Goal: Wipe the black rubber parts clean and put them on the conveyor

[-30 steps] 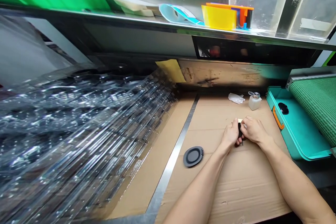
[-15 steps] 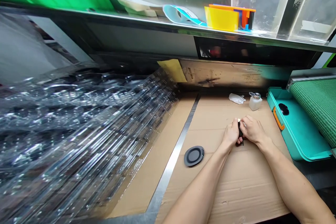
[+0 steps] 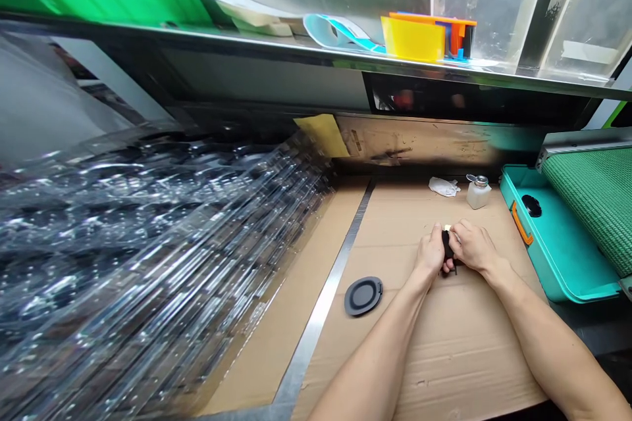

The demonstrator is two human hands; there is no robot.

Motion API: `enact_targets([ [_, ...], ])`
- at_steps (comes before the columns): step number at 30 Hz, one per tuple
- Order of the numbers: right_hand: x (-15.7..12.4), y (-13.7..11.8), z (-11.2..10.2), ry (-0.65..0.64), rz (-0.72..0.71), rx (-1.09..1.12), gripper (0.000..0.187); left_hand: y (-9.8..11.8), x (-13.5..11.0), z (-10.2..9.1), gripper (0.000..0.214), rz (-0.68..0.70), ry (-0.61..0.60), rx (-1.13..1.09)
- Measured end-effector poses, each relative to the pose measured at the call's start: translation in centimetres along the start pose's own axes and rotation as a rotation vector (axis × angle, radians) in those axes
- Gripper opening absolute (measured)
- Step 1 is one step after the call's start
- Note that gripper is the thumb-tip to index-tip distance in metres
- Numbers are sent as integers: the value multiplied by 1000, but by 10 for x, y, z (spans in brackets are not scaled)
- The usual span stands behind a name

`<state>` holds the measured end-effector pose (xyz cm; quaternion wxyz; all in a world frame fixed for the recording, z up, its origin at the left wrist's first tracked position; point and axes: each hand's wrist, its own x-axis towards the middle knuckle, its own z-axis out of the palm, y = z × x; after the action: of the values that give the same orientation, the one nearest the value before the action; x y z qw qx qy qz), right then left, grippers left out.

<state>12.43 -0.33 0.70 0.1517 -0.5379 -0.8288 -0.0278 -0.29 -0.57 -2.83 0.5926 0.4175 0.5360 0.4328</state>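
Between my two hands is a small black part [image 3: 447, 245], mostly covered by my fingers, with a pale bit showing at its top. My left hand [image 3: 430, 252] is closed on its left side. From the right, the closed fingers of my right hand [image 3: 471, 245] grip the same part. A thin dark piece sticks out below, too small to name. To the left of my left forearm, a round dark grey lid-like piece [image 3: 364, 296] with a ringed centre lies flat on the cardboard [image 3: 439, 355].
Stacked clear plastic trays [image 3: 197, 263] fill the left. Behind my hands are a white pump bottle [image 3: 478, 193] and crumpled tissue [image 3: 444, 187]. At right, a teal bin [image 3: 567, 256] holds a black piece [image 3: 532, 205], beside a green conveyor belt [image 3: 597, 197]. A metal shelf [image 3: 296, 46] crosses above.
The view has shifted slightly. My hands stay together around the black part, with only a small change in finger position; more of the pale bit shows at its top.
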Motion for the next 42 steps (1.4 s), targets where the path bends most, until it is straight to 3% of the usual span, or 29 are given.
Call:
enact_targets([
  [12,-1,-1,0,-13,-10,-21,26,6,-7,1,69,-11,45,94],
  [21,-3,-1,3,-13,-10,37,25,8,-11,-1,66,-7,13,97],
  [27,-1,12,8,324,59,330,29,23,-5,-11,58,-252,-71,-478],
  [29,0,17,9,382,92,377,29,29,-4,-18,55,-327,-73,-606],
  [35,3,20,13,364,107,444,29,38,-3,-26,55,-421,-52,-739],
  [42,4,20,13,301,120,493,28,36,-1,-27,58,-430,-70,-736],
])
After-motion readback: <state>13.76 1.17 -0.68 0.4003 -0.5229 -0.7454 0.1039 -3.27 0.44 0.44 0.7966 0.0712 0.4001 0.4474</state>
